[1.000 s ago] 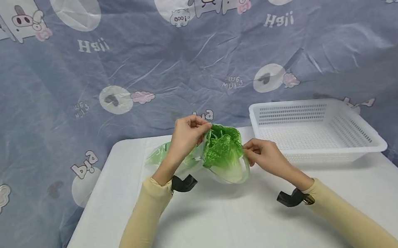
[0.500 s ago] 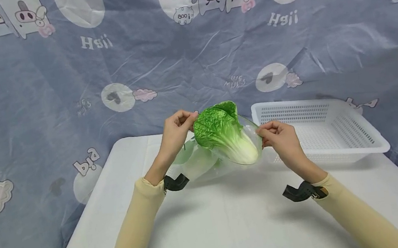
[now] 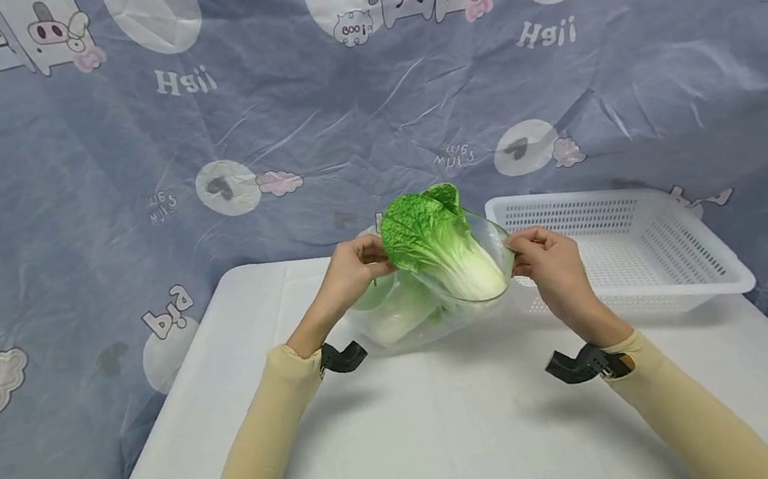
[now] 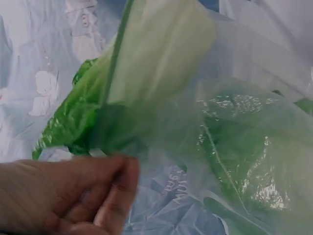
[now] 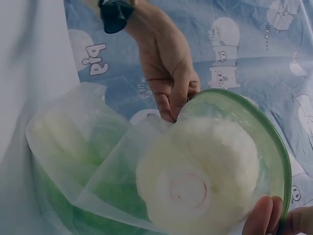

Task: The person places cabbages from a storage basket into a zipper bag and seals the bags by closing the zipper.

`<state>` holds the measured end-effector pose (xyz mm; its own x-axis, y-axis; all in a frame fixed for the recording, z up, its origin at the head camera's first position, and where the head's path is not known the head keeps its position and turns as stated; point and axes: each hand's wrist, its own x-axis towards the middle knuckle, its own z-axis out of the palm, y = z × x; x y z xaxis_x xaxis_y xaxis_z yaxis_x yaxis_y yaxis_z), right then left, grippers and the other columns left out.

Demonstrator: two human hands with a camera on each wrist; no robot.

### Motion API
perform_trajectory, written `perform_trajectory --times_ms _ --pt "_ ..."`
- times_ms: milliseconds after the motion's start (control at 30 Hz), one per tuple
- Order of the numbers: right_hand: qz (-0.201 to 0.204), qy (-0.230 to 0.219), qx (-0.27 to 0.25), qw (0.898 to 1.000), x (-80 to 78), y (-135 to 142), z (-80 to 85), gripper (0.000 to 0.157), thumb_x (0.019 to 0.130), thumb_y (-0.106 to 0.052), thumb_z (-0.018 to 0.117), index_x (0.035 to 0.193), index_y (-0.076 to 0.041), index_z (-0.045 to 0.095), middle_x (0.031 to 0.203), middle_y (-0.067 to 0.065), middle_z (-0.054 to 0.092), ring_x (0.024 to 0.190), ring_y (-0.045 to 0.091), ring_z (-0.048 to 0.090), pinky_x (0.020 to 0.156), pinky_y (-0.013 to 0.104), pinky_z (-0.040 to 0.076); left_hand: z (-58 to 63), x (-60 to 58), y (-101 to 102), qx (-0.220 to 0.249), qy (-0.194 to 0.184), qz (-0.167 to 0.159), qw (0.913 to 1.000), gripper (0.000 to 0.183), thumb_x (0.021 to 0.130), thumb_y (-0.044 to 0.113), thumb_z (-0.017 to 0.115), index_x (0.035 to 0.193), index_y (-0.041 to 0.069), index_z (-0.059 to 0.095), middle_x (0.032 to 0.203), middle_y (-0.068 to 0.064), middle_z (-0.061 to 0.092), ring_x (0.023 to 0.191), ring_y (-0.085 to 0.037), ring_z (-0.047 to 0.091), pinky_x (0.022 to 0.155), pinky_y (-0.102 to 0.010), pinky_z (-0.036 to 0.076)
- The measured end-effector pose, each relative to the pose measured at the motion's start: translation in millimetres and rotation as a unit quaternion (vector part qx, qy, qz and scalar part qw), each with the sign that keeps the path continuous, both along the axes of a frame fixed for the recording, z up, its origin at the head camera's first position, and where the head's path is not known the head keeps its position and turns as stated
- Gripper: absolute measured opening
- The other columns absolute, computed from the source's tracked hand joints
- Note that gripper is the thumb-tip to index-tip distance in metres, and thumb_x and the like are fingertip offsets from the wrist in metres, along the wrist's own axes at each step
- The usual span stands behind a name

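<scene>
A napa cabbage [image 3: 428,246], leafy green at the top and white at the base, lies across the open mouth of a clear plastic bag [image 3: 493,235]. Its leaves stick out at the upper left while its base sits inside the rim. Lower in the bag shows another pale green vegetable [image 3: 401,314], blurred by the film. My left hand [image 3: 351,274] pinches the left edge of the bag's mouth beside the leaves. With thumb and fingers, my right hand [image 3: 551,266] pinches the opposite edge. The green rim [image 5: 286,156] curves round the white cabbage base in the right wrist view.
A white perforated plastic basket [image 3: 654,296] stands at the back right of the white table [image 3: 453,433], just behind my right hand. A grey-blue printed cloth [image 3: 351,98] hangs behind the table. Black straps with camera mounts [image 3: 579,366] sit on both wrists.
The cabbage has swung from upright to tilted, its base now to the right, and risen with the bag's mouth. My right hand moved right and up; the left dipped slightly in the last half second.
</scene>
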<state>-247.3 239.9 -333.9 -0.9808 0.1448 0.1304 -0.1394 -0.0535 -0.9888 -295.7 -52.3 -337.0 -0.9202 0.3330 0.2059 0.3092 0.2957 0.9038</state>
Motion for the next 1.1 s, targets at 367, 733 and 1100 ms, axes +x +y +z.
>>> perform_trajectory --times_ms 367,733,1100 --pt "-0.044 0.028 0.079 0.996 6.4 8.2 24.3 0.010 0.090 -0.008 0.063 0.094 -0.001 0.058 0.070 -0.006 0.063 0.053 0.007 0.058 0.053 0.019 0.053 9.1 2.5 -0.2 0.157 0.072 -0.014 0.9849 0.025 0.083 0.021 0.077 0.102 0.005 0.072 0.092 -0.004 0.073 0.082 -0.029 0.068 0.079 -0.036 0.057" --pt "-0.017 0.182 0.232 0.955 7.0 15.4 39.4 0.009 0.094 -0.003 0.056 0.098 -0.002 0.064 0.061 -0.005 0.056 0.046 0.013 0.047 0.045 0.024 0.041 31.2 13.1 -7.3 0.228 0.121 0.022 0.9660 0.020 0.085 0.017 0.075 0.098 0.003 0.073 0.082 0.000 0.070 0.075 -0.028 0.063 0.072 -0.031 0.054" --pt "0.120 0.375 0.291 0.872 8.7 12.2 44.2 0.033 0.079 0.025 0.050 0.100 0.005 0.066 0.096 0.007 0.064 0.079 0.011 0.056 0.070 0.016 0.048 38.8 16.6 -18.3 0.270 0.138 0.041 0.9520 0.019 0.086 0.017 0.074 0.095 0.001 0.072 0.079 -0.001 0.070 0.071 -0.017 0.062 0.065 -0.026 0.052"
